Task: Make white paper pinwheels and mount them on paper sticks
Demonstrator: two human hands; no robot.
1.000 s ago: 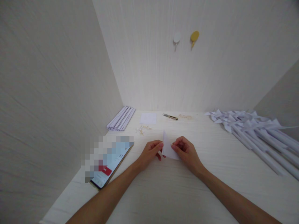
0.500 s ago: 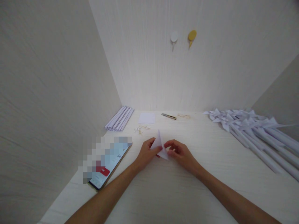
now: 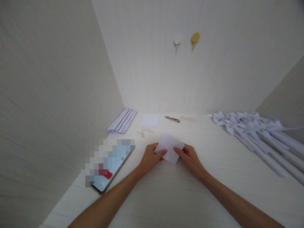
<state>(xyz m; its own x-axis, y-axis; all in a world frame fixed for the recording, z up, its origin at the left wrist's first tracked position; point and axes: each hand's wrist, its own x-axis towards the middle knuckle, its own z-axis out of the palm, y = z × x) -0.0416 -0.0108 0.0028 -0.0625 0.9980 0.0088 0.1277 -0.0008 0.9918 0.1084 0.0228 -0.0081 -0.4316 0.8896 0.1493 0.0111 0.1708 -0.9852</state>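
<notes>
Centrally, a small white square paper sheet (image 3: 169, 148) is pinched at its two near edges: the left hand (image 3: 150, 158) grips the left edge, the right hand (image 3: 190, 159) the right edge, above the pale wood-grain tabletop (image 3: 213, 190). Left: a smartphone with a lit screen (image 3: 109, 171). Rear: a bundle of rolled white paper sticks (image 3: 122, 121), a spare white square (image 3: 149, 120), small metal snips (image 3: 172, 118). Right: a pile of white paper pinwheels (image 3: 256, 129).

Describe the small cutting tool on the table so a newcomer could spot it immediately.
Look along the back wall, under the two wall hooks. There, right of a loose white paper square, lies the snips, the only dark, metallic thing among white paper.
</notes>
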